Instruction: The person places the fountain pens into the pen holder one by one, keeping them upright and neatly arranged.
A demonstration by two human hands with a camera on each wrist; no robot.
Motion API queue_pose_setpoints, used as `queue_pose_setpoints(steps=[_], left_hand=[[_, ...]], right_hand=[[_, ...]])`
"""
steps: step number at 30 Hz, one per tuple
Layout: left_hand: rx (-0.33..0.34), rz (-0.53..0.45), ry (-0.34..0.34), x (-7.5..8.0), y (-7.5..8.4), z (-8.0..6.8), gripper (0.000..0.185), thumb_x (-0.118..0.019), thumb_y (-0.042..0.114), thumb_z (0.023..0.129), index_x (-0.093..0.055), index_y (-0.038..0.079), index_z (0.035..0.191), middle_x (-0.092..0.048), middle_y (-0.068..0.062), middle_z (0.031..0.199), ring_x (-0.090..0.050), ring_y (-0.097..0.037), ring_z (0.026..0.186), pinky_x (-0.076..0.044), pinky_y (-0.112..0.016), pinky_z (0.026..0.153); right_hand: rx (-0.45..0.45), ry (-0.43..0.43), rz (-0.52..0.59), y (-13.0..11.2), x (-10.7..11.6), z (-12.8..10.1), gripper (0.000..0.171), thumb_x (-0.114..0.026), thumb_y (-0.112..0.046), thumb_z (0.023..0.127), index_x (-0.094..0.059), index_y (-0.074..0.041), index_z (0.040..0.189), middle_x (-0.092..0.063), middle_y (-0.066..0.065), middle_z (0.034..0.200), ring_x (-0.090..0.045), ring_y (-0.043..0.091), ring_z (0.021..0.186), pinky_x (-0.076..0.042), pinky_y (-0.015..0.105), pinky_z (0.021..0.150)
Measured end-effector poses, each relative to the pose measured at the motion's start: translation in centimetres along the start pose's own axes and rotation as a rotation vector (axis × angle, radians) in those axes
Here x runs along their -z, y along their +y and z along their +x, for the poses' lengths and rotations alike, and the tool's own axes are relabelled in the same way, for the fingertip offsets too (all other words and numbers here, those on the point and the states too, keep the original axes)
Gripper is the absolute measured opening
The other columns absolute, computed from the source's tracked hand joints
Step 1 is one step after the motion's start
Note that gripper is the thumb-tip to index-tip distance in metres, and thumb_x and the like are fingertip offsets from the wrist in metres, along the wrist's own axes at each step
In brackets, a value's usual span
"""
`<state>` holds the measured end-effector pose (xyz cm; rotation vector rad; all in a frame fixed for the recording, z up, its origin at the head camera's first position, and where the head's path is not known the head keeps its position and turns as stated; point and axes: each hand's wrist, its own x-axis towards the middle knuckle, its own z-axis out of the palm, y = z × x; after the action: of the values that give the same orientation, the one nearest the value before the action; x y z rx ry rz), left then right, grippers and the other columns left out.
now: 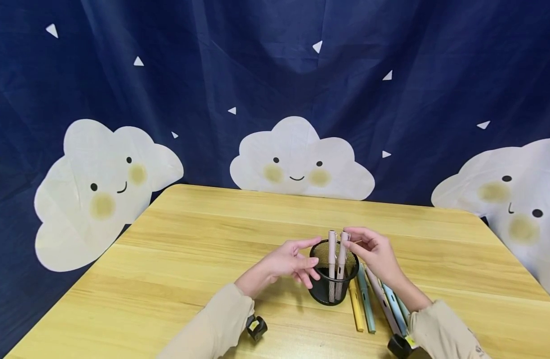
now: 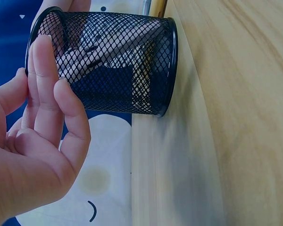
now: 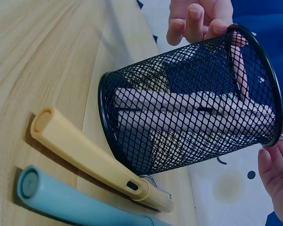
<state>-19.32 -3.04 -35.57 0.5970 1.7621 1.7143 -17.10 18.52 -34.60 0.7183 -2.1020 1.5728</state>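
A black mesh pen cup [image 1: 333, 279] stands on the wooden table [image 1: 189, 259] with two pale pink pens [image 1: 331, 257] upright inside it. My left hand [image 1: 301, 262] is at the cup's left side, fingers straight and relaxed beside the rim [image 2: 118, 66]. My right hand [image 1: 353, 239] reaches in from the right, and its thumb and fingers pinch the top of the right pink pen [image 1: 343, 249]. In the right wrist view both pens show through the mesh [image 3: 188, 103], with my right fingers [image 3: 276, 174] at the cup's mouth.
Several pens lie side by side right of the cup, partly under my right forearm: a yellow pen [image 1: 356, 311], a teal pen [image 1: 367, 306], a pink pen [image 1: 382, 301] and a light blue pen [image 1: 395, 309]. A dark blue cloud-print curtain [image 1: 297, 164] hangs behind the table.
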Motion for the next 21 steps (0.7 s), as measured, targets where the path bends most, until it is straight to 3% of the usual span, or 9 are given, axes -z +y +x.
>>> queue_pose_setpoints(steps=[4,13,17,21], left_hand=[[0.0,0.003,0.002,0.0,0.1,0.0,0.056,-0.051,0.007,0.091,-0.025,0.011,0.141,-0.065,-0.022,0.081,-0.061,-0.016,0.052,-0.05,-0.022,0.045],[-0.002,-0.002,0.004,0.0,0.2,0.0,0.057,-0.051,0.007,0.09,-0.025,0.009,0.141,-0.064,-0.024,0.08,-0.061,-0.016,0.052,-0.05,-0.022,0.045],[0.003,-0.004,0.008,0.0,0.1,0.0,0.056,-0.051,0.006,0.091,-0.025,0.01,0.141,-0.064,-0.024,0.08,-0.061,-0.016,0.052,-0.05,-0.022,0.045],[0.005,-0.001,0.02,-0.1,-0.1,0.1,0.055,-0.051,0.006,0.091,-0.026,0.01,0.141,-0.064,-0.024,0.08,-0.062,-0.017,0.052,-0.05,-0.023,0.046]], right_hand=[[-0.024,0.011,-0.021,-0.6,-0.1,0.1,0.022,-0.058,0.021,0.074,-0.056,0.018,0.096,-0.062,0.022,0.076,-0.058,0.008,0.066,-0.044,0.015,0.05],[-0.009,0.019,0.051,1.8,0.3,-0.2,0.023,-0.059,0.013,0.078,-0.06,0.01,0.102,-0.066,0.007,0.087,-0.059,0.01,0.076,-0.049,0.017,0.061],[0.005,0.01,0.099,1.7,0.5,-0.3,0.022,-0.056,0.015,0.08,-0.056,0.015,0.102,-0.066,0.011,0.091,-0.06,0.01,0.08,-0.05,0.017,0.066],[-0.023,0.01,0.1,1.6,0.7,-0.5,0.021,-0.055,0.014,0.081,-0.059,0.009,0.102,-0.065,0.011,0.093,-0.061,0.01,0.082,-0.051,0.018,0.068]])
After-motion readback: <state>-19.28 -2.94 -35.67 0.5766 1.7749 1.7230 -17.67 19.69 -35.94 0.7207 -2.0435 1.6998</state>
